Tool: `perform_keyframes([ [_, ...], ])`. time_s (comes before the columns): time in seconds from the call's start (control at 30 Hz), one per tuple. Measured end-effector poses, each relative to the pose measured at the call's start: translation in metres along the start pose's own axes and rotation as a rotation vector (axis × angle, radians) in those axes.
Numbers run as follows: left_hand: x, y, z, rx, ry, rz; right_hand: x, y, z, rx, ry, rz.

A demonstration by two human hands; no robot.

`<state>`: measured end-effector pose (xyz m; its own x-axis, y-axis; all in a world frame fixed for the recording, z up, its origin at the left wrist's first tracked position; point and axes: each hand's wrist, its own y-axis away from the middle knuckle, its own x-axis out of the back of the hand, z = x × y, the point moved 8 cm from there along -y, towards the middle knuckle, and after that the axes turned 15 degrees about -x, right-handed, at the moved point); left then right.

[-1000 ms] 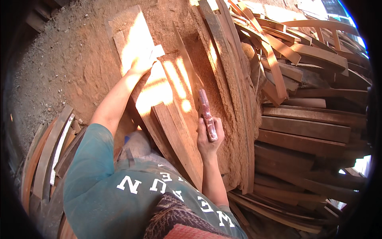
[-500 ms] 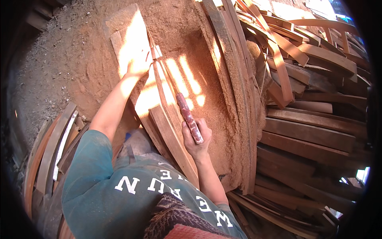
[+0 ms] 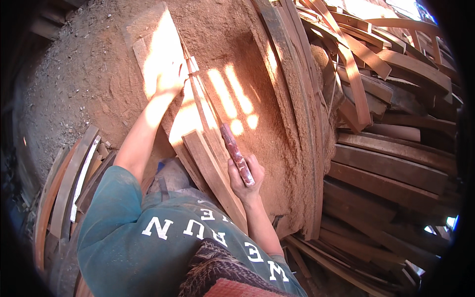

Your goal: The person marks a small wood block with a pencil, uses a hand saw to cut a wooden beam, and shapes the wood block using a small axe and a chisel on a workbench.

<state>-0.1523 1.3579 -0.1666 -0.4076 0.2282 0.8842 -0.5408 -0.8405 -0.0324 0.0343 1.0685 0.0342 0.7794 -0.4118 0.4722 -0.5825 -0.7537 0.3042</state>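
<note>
My right hand (image 3: pixel 246 180) is wrapped round the worn reddish-brown handle (image 3: pixel 236 154) of a long, thin hand tool; glare hides its exact kind. From the handle its narrow shaft runs up and left along the wood toward my left hand (image 3: pixel 169 81). That hand lies on a wide sunlit board (image 3: pixel 154 62), seemingly flat with fingers stretched out, though bright light washes them out. Beside its fingertips sits a small pale wood piece (image 3: pixel 192 65). A thick wooden plank (image 3: pixel 210 171) slants from my waist up between my forearms.
Sawdust (image 3: pixel 269 173) covers the ground right of the tool. Long curved planks (image 3: pixel 292 94) lie beyond it. A large stack of cut timber (image 3: pixel 391 168) fills the right side, and more wooden strips (image 3: pixel 64 190) stand at the left. Gravelly dirt (image 3: pixel 64 94) stretches across the upper left.
My right hand and the tool's handle have drawn slightly back toward me. My left hand stays on the board. The whole view has shifted a little.
</note>
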Motion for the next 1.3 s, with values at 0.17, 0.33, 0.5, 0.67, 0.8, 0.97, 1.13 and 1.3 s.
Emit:
perform_keyframes([
  [0.17, -0.017, 0.021, 0.007, 0.011, 0.014, -0.138, 0.011, 0.004, 0.005, -0.04, 0.006, 0.007],
  [0.33, -0.025, 0.054, 0.036, 0.105, 0.195, -0.361, 0.023, 0.008, 0.009, -0.043, 0.023, 0.029],
  [0.5, -0.029, 0.075, 0.037, -0.068, 0.071, -0.237, 0.028, 0.019, 0.025, -0.122, 0.011, -0.012],
  [0.67, -0.047, 0.033, -0.012, 0.064, 0.042, -0.225, 0.031, 0.017, 0.02, -0.149, -0.036, 0.035],
  [0.8, -0.03, 0.0, -0.027, -0.085, 0.074, -0.049, 0.026, 0.01, 0.011, -0.116, -0.001, 0.048],
  [0.97, -0.002, 0.009, -0.004, -0.03, 0.148, 0.074, 0.016, 0.006, -0.001, -0.058, 0.01, 0.006],
  [1.13, 0.009, -0.002, -0.004, 0.148, 0.121, 0.142, 0.007, 0.005, 0.005, -0.074, 0.01, -0.027],
  [1.3, -0.047, -0.005, -0.047, 0.245, 0.145, 0.192, 0.003, 0.004, 0.004, -0.083, 0.021, -0.06],
])
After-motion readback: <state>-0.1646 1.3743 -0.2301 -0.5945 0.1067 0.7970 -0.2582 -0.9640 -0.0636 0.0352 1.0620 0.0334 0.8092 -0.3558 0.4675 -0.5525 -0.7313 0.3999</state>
